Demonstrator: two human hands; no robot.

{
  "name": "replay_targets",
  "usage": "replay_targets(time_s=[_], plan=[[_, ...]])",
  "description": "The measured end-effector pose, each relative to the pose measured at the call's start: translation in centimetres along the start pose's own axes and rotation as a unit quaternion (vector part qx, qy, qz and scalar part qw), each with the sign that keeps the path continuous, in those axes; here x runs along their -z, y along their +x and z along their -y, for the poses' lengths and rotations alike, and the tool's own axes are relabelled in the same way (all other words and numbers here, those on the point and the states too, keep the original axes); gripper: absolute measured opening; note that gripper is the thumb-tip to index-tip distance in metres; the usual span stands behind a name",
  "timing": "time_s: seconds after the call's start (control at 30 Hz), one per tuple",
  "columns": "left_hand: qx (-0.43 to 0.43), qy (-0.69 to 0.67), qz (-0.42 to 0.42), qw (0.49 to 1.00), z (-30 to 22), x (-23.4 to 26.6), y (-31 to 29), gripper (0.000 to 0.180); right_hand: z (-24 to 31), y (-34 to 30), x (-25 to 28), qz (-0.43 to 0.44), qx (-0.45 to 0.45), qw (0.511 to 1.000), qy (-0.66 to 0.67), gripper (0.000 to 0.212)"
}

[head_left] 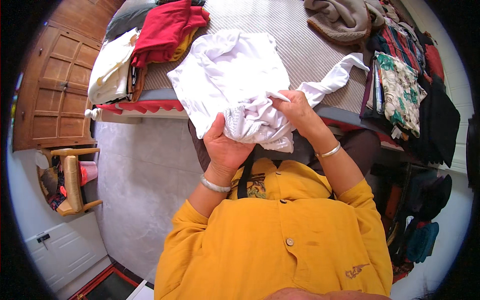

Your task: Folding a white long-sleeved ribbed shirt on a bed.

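Note:
A white long-sleeved garment point(235, 65) lies partly spread over the edge of the bed, its near part bunched up in front of me. One sleeve point(330, 82) stretches away to the right across the mat. My right hand point(295, 110) pinches a fold of the bunched cloth between thumb and fingers. Under the near left edge of the bundle is my left hand point(225, 145), thumb up against the cloth and the fingers hidden beneath it. A patterned, textured patch shows on the bunched fabric between my hands.
Folded red clothes point(165, 32) and a folded white garment point(114, 70) are stacked at the bed's left. A grey-brown garment point(345, 20) lies at the back right, near a floral folded garment point(400, 92) and dark clothes. A wooden chair point(74, 182) stands left.

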State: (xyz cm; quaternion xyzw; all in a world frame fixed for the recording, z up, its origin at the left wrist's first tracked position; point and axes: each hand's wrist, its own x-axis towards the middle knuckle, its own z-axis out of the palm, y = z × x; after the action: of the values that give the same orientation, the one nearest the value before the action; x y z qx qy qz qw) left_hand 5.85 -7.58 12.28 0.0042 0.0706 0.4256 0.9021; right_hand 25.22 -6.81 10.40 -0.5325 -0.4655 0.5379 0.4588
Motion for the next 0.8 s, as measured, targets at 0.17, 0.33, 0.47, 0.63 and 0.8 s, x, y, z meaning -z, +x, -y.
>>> replay_targets(time_s=[0.17, 0.33, 0.47, 0.63, 0.8], plan=[[-0.021, 0.005, 0.003, 1.000, -0.1, 0.5, 0.0, 0.057, -0.8, -0.3, 0.2, 0.065, -0.019, 0.997, -0.024, 0.027], [-0.049, 0.031, -0.037, 0.998, -0.5, 1.6, -0.5, 0.060, -1.4, -1.0, -0.4, 0.069, -0.052, 0.996, 0.006, 0.032], [-0.043, 0.005, -0.018, 0.999, -1.3, 3.4, -1.6, 0.063, -2.1, -1.2, -1.2, 0.075, -0.071, 0.994, 0.023, 0.032], [-0.032, 0.036, -0.068, 0.997, -1.8, 4.4, -2.3, 0.071, -3.7, -0.6, -1.7, 0.093, -0.058, 0.994, 0.007, 0.030], [-0.011, 0.039, -0.054, 0.998, -2.0, 4.7, -2.3, 0.078, -4.5, -0.3, -2.0, 0.084, -0.089, 0.992, 0.013, 0.028]])
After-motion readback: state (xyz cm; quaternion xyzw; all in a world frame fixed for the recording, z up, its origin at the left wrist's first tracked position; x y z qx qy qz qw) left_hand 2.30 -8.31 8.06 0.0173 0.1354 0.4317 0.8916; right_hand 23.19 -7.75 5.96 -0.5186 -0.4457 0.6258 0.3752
